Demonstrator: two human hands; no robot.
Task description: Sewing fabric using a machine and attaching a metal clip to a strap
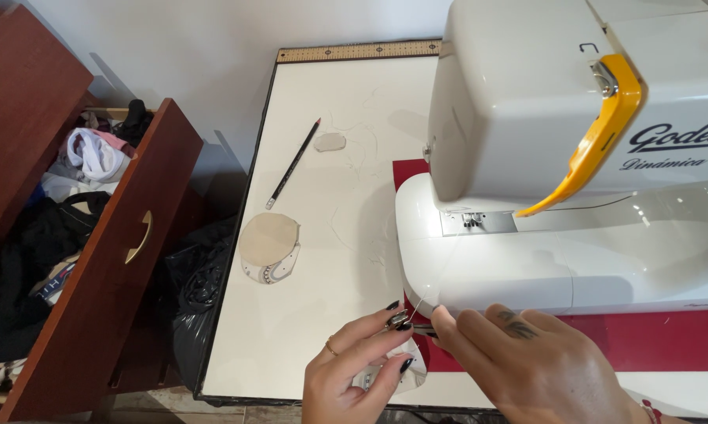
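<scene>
Sewing machine (574, 157) idle, nothing under its needle; my stitching looks finished, trimming thread left. White table (322, 330) against pale wall, ruler (358, 52) along far edge. Open wooden drawer (103, 243) of clothes at left. My right hand (527, 365) closed on small snips. My left hand (362, 365) pinching small fabric piece (409, 375) at near edge. Thread (423, 300) taut to machine.

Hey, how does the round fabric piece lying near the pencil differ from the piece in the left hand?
The round fabric piece lies flat and untouched on the white table; the held piece is pinched in the left hand, close to the right hand.
The table piece shows whole, beige side up with a patterned edge; the held piece is mostly hidden by fingers.
The table piece sits beside the pencil; the held piece is in front of the sewing machine.
Both look pale.
</scene>
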